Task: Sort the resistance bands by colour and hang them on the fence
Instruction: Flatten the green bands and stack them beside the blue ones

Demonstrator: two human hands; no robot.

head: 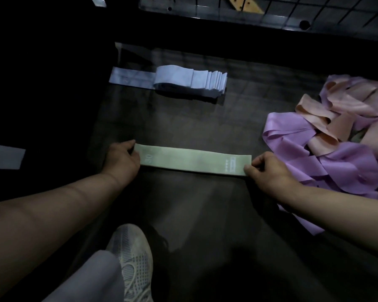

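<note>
A light green resistance band [192,159] lies flat and stretched out on the dark floor, printed with "30" near its left end. My left hand [121,159] grips that left end. The band's right end is pinched by my right hand [268,171]. Farther back sits a neat stack of pale blue bands [190,81]. At the right lies a tangled heap of purple bands [327,162] mixed with peach bands [327,118]. A wire fence [292,9] runs along the top edge.
My shoe [133,258] and trouser leg stand at the bottom centre. A pale strip [4,156] lies at the far left in the dark. A wooden piece [244,4] shows behind the fence. The dark floor [205,214] spreads between the piles.
</note>
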